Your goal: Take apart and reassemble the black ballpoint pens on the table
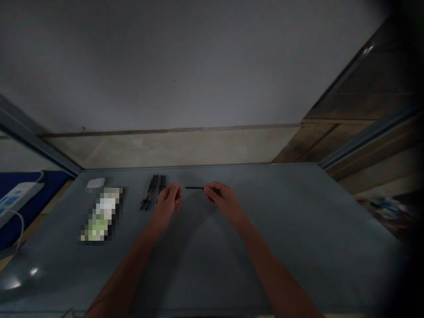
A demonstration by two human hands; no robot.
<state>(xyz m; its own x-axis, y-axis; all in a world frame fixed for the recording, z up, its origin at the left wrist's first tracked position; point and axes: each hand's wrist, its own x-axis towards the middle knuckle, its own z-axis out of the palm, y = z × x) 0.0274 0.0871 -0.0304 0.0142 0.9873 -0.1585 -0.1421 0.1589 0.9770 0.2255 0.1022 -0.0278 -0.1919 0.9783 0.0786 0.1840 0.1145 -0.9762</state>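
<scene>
My right hand [221, 195] pinches one end of a thin black pen [194, 188], which lies level between my two hands above the grey table. The pen's narrow, gold-coloured end points left and comes up to the fingers of my left hand [169, 198]. That hand is closed; what its fingers hold is too small and dark to make out. Several black pens [149, 192] lie side by side on the table just left of my left hand. A few more dark pens [161, 183] are partly covered by it.
A phone [102, 215] with a blurred screen and a small white case [96, 183] lie left on the grey table [291, 238]. Beyond the left edge, a white power strip [20, 201] rests on blue cloth. Metal posts rise at the back corners, before a wall [185, 148].
</scene>
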